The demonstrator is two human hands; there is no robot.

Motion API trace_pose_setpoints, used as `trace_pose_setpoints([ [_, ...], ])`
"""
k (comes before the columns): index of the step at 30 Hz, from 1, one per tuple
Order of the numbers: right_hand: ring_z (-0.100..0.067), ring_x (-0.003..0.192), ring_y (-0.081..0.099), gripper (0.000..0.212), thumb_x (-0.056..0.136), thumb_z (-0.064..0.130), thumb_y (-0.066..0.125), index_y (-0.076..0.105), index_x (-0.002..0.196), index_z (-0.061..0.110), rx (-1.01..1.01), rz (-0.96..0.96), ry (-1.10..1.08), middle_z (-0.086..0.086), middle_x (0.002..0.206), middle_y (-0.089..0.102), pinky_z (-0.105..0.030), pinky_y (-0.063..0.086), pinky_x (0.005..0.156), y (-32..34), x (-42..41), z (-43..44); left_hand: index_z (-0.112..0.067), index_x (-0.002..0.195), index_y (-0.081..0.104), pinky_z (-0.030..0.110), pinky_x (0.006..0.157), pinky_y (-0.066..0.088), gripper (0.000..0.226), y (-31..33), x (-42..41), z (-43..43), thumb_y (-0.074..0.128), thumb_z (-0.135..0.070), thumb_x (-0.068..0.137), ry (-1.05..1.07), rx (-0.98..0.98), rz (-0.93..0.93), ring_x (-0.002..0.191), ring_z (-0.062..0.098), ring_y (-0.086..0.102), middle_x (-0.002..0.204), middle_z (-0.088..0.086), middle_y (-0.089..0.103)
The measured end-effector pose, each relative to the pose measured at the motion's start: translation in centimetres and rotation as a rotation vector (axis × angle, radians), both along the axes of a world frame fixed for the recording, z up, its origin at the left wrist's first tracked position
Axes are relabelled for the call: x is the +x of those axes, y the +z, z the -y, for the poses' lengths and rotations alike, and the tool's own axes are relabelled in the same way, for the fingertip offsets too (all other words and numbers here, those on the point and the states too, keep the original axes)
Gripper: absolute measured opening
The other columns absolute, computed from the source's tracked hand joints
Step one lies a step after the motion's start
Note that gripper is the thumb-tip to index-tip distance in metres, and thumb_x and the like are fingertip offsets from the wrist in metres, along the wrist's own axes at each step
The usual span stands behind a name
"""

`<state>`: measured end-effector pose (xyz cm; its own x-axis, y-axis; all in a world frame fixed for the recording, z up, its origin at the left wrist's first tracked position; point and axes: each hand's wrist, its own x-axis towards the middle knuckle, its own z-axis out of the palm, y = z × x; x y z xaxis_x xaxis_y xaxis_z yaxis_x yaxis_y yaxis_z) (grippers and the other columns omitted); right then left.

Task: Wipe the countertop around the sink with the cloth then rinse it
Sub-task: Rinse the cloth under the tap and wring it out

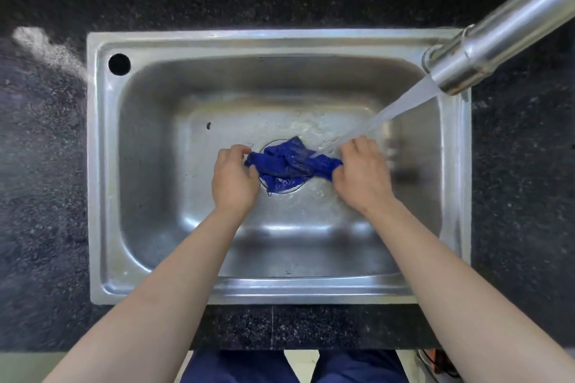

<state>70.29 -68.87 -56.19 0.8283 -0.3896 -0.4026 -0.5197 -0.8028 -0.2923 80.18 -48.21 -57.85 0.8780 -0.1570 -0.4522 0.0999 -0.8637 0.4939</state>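
From the head view, looking straight down, the blue cloth (289,165) is bunched over the drain (297,190) in the middle of the steel sink (96,165), stretched between the two hands. The left hand (233,177) has its fingers curled round the cloth's left end, and the right hand (362,177) pinches the right end in curled fingers, so both have firm hold of it and nothing else. Water (389,115) runs from the tap (485,40) at the upper right and lands on the cloth just beside the right hand. The step in hand looks like the rinse, the last part of the task, with the wiping of the dark speckled counter (40,196) apparently finished. A pale streak (40,47) lies on the counter beyond the sink's left corner; whether it is glare, wet or leftover dirt cannot be told. The next move probably calls for shifting the folds under the stream so that the left half gets wet too, rubbing the cloth against itself, then twisting the two ends opposite ways to wring it out over the sink. After that the tap needs shutting off; its handle is not in view.
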Motion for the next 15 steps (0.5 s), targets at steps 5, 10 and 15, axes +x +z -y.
trace_pose_setpoints([
  [5,-0.032,0.110,0.058,0.039,0.100,0.043,0.053,0.062,0.126,0.015,0.152,-0.262,0.116,-0.011,0.118,0.061,-0.034,0.042,0.078,-1.4,3.1,-1.8,-0.016,0.130,0.056,0.040,0.080,0.049,0.042,-0.9,-0.6,0.0,0.066,-0.023,0.090,-0.207,0.131,-0.091,0.106,0.033,0.060,0.115,0.010,0.065],
  [10,-0.017,0.071,0.053,0.035,0.104,0.037,0.049,0.057,0.075,0.018,0.439,0.230,-0.310,0.000,0.073,0.054,-0.035,0.040,0.068,0.9,2.4,-0.9,-0.017,0.115,0.065,0.038,0.079,0.044,0.024,-0.6,-1.0,-0.3,0.055,-0.031,0.099,-0.193,0.137,0.003,0.105,0.032,0.056,0.111,0.011,0.059],
  [15,-0.022,0.072,0.056,0.033,0.099,0.045,0.055,0.056,0.079,0.019,0.455,0.399,-0.792,0.008,0.067,0.053,-0.035,0.048,0.073,1.3,-0.5,0.1,-0.009,0.089,0.058,0.033,0.079,0.040,0.031,2.2,-1.4,0.8,0.044,-0.033,0.102,-0.110,-0.177,0.295,0.092,0.023,0.050,0.099,0.007,0.053],
])
